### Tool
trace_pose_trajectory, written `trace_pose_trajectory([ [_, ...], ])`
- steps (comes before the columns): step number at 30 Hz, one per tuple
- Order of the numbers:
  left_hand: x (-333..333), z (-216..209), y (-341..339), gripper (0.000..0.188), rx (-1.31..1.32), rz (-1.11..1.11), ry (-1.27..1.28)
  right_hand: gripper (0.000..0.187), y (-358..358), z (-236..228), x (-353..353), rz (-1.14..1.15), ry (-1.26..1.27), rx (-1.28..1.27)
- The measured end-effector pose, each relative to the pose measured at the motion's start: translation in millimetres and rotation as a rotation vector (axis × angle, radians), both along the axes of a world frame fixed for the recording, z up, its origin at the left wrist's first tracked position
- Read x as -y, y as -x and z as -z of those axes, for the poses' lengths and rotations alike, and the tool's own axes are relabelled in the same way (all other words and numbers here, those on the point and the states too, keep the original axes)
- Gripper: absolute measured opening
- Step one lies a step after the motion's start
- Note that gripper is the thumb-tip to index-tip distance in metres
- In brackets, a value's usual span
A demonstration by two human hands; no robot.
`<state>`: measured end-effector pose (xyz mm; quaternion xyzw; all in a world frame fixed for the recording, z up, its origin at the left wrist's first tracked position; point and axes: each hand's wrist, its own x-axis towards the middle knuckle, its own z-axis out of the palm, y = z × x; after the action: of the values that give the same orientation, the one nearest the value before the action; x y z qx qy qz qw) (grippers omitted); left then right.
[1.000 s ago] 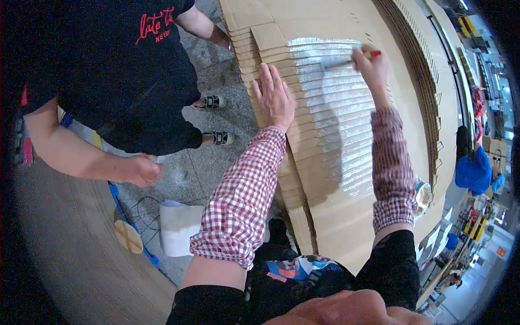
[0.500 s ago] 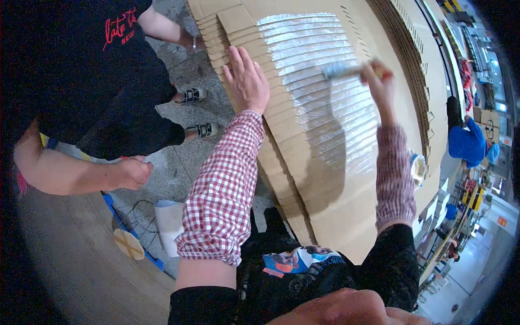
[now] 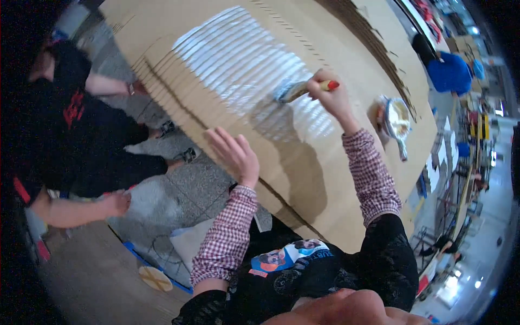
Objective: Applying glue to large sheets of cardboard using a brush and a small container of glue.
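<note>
My right hand (image 3: 331,97) grips the handle of a flat paintbrush (image 3: 297,92) with a red tip. The brush's pale bluish bristles touch the wet, shiny white coating (image 3: 238,59) spread across staggered edges of overlapping cardboard sheets (image 3: 352,179). My left hand (image 3: 238,156) is over the left edge of the sheets, its fingers stretched out, with nothing in it; whether it touches the cardboard I cannot tell. To the right of my right forearm stands a tub (image 3: 398,116) of creamy white stuff, with a handle-like part sticking out toward me.
At the left a person in black (image 3: 81,130) stands by the sheets, one hand near their edge. A stack of cardboard (image 3: 374,46) rises at the far right. Beyond it is a person in blue (image 3: 450,73). A brown board (image 3: 103,265) lies at lower left.
The view has turned and shifted. My right hand has drawn the brush nearer to me along the coated strips. My left hand has slid nearer along the edge. The tub shows more fully.
</note>
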<state>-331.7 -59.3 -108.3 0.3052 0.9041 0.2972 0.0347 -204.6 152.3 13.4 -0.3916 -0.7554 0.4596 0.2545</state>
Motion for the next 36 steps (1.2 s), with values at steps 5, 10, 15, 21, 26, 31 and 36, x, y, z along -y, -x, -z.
trace_pose_trajectory([
  [5, -13.2, 29.1, -3.5, 0.059, -0.043, -0.021, -0.037, 0.009, -126.8, -4.4, 2.5, 0.185, 0.221, -0.148],
  [10, 15.3, 45.3, 18.9, 0.059, -0.088, -0.003, -0.029, 0.016, -298.3, -34.1, -28.5, 0.6, -0.111, -0.286],
  [15, -19.0, 62.7, 19.2, 0.059, -0.099, -0.017, -0.099, 0.014, -399.7, 5.3, -143.1, 0.657, -0.321, 0.026],
  [21, -19.1, 52.6, 18.5, 0.06, -0.108, -0.052, -0.123, 0.011, -424.9, 33.9, -197.9, 0.402, -0.144, 0.277],
  [26, -11.2, 55.9, 27.2, 0.061, -0.118, -0.081, -0.101, 0.012, -407.6, 57.4, -201.7, 0.304, -0.085, 0.382],
  [31, -23.5, 58.9, 18.1, 0.062, -0.076, -0.052, -0.097, 0.014, -440.2, 76.1, -218.4, 0.332, -0.095, 0.526],
  [36, -17.7, 58.0, 20.9, 0.063, -0.069, -0.06, -0.125, 0.01, -442.5, 28.0, -223.3, 0.184, 0.017, 0.145],
])
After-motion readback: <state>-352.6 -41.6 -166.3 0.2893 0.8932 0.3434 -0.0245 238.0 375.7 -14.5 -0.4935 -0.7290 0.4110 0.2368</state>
